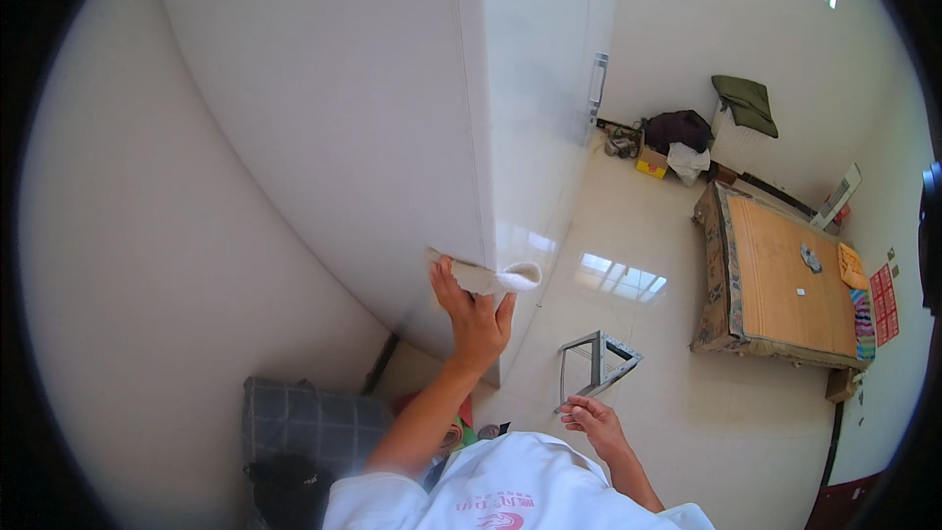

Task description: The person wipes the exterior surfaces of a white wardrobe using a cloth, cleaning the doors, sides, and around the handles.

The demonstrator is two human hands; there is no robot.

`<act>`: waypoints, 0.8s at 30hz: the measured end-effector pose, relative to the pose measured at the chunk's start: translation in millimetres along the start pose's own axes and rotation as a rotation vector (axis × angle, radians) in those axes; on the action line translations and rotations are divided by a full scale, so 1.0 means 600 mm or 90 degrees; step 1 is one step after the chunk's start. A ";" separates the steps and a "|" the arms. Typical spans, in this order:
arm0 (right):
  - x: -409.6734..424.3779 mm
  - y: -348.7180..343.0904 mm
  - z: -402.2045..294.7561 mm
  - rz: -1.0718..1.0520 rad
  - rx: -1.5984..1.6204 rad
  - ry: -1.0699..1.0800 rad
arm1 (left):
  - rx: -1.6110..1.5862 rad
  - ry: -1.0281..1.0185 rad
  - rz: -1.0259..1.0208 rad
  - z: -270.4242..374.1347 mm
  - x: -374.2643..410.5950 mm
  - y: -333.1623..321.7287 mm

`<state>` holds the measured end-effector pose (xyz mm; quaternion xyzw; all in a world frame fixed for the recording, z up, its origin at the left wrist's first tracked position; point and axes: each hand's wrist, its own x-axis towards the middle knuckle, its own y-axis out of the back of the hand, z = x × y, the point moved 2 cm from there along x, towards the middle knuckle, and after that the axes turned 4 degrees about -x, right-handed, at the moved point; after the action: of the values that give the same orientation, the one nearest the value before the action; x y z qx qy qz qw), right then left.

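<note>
My left hand [478,324] presses a folded white cloth [475,277] against the side panel of a tall white cabinet [331,110], close to its vertical corner. Part of the cloth curls out past that corner, beside the glossy front [541,110]. Higher on the front, near its far edge, is a metal handle [598,81]. In front of my body hangs my right hand [592,423], with loosely bent fingers and nothing visible in it. Just beyond the right hand stands a grey metal folding stool [603,361].
A bed with a tan mat [787,272] stands at the right. Along the far wall are a cardboard box [651,162], dark and white bundles and a green cushion [747,104]. A dark checked bundle [313,419] sits at lower left. The tiled floor [662,412] is shiny.
</note>
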<state>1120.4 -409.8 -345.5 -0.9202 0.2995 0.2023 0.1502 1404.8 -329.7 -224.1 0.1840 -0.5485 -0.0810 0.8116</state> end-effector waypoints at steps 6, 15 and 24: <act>0.004 -0.003 -0.007 0.000 -0.005 0.006 | 0.008 -0.074 0.071 0.027 0.134 0.036; 0.001 0.004 -0.013 0.018 -0.002 0.007 | 0.041 -0.222 0.193 0.071 0.328 0.104; 0.008 -0.008 -0.019 0.017 0.024 0.003 | 0.012 -0.226 0.237 0.082 0.400 0.120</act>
<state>1130.1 -413.1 -336.9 -0.9137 0.3155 0.1966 0.1643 1446.5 -353.8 26.6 0.0699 -0.7077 0.0439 0.7017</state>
